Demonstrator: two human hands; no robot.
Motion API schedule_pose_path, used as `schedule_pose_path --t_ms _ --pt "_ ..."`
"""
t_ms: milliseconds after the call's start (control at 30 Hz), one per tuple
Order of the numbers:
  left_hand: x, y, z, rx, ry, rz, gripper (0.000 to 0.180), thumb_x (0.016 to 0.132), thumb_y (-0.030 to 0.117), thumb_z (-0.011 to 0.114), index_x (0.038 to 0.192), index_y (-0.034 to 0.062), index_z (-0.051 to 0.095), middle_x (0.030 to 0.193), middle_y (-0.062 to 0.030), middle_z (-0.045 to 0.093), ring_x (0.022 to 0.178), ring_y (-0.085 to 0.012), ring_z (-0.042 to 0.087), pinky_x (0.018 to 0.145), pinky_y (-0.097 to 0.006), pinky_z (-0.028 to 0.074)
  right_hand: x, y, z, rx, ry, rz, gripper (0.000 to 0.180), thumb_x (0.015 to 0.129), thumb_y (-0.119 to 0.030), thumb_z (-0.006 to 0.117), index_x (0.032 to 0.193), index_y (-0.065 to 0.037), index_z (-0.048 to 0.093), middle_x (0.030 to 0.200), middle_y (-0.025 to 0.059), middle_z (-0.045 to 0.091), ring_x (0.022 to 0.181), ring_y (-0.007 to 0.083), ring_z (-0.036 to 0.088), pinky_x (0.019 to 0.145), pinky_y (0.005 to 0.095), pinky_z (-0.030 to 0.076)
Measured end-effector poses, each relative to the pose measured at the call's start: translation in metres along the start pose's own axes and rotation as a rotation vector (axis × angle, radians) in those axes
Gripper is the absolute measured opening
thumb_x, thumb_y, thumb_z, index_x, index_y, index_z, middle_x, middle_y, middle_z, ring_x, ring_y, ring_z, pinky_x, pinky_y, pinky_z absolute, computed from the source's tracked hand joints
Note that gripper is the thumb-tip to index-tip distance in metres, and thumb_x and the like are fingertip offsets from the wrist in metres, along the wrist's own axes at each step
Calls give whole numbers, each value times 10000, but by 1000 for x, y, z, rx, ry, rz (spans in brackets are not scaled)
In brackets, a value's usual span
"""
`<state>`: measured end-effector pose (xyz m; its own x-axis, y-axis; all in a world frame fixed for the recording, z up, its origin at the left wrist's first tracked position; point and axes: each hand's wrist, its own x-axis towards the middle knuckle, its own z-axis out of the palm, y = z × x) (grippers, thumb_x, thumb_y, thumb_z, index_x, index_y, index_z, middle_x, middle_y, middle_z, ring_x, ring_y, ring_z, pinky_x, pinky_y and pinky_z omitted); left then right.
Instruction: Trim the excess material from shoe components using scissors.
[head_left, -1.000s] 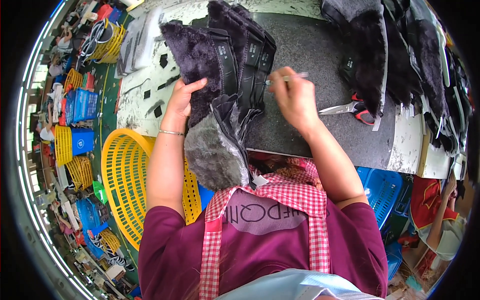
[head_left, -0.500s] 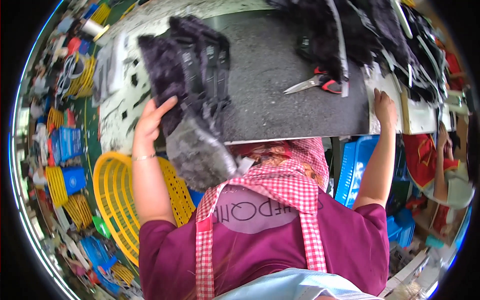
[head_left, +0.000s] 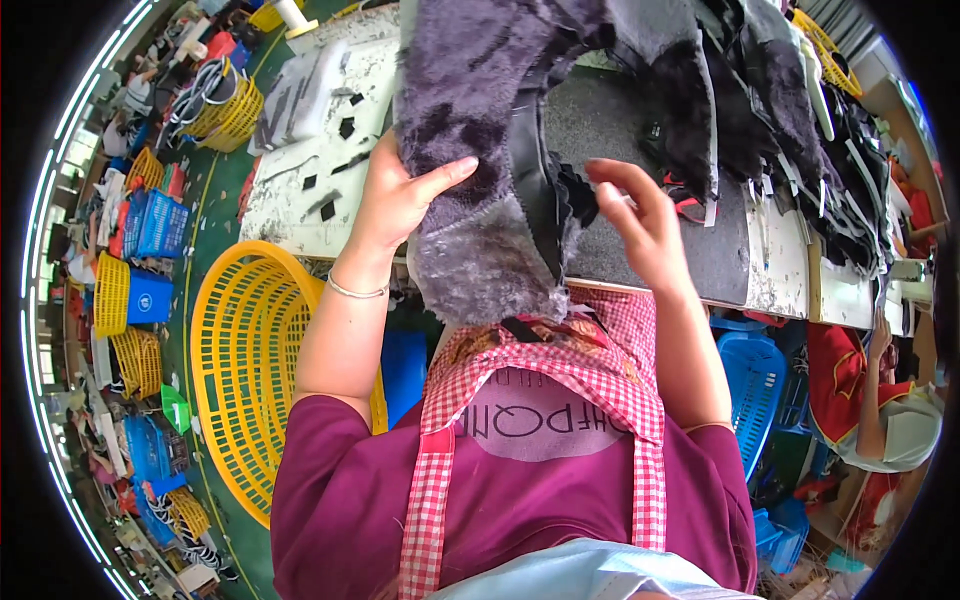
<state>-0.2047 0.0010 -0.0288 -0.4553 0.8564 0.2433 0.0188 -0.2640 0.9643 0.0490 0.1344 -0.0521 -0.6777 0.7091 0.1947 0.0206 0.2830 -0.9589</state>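
A dark plush fur piece (head_left: 450, 120) with a greyer lower end (head_left: 485, 265) rises in front of me, its smooth black backing (head_left: 530, 180) showing along the right edge. My left hand (head_left: 415, 190) grips its left edge, thumb lying over the pile. My right hand (head_left: 645, 220) is just right of the piece, thumb and fingers apart with nothing seen in them. Behind that hand, only the red handle of the scissors (head_left: 690, 203) shows. More dark fur pieces with pale strips (head_left: 690, 130) are heaped at the far right of the table.
The dark work mat (head_left: 720, 255) lies on the white table (head_left: 285, 215), which has black scraps on it. A tall yellow basket (head_left: 250, 370) stands at my left, a blue basket (head_left: 750, 380) under the table at right. Another person's arm (head_left: 872, 400) shows at far right.
My left hand has raised the fur piece and brought it toward the middle. My right hand has left the table's right side and come in beside the piece.
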Motion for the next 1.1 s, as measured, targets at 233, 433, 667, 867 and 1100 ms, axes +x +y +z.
schedule_pose_path --t_ms 233,433,667,867,1100 --pt "7 23 11 145 -107 111 500 818 23 827 1256 -33 592 1158 -85 701 1035 -155 664 944 -315 526 13 -29 26 -166 1 11 620 837 -257 844 1332 2 575 1122 144 723 1074 241 678 959 377 521" --pt "31 26 21 317 -178 228 474 797 1 820 1225 0 617 1107 -58 707 1004 -122 646 927 -295 510 31 -22 29 -247 -151 19 458 709 -252 912 872 88 652 834 241 672 806 347 696 742 416 540" --pt "102 63 19 295 -455 90 487 764 -64 793 1227 -42 642 1138 -55 712 1056 -117 634 952 -311 505 36 -12 58 -253 39 -71 293 893 -200 732 924 70 621 902 307 660 903 507 640 752 514 521" --pt "242 73 90 930 -877 322 261 775 68 720 1019 -11 672 894 -92 709 825 -214 664 843 -322 514 65 7 55 144 115 -253 243 969 -168 640 1138 6 635 1025 229 703 979 421 666 865 464 534" --pt "349 -107 139 1446 -712 641 407 746 95 582 1123 127 729 1061 -144 724 1139 -331 634 1034 -516 390 23 31 -32 -366 -74 -255 272 874 -169 737 1123 -80 674 957 93 680 983 296 656 856 427 530"
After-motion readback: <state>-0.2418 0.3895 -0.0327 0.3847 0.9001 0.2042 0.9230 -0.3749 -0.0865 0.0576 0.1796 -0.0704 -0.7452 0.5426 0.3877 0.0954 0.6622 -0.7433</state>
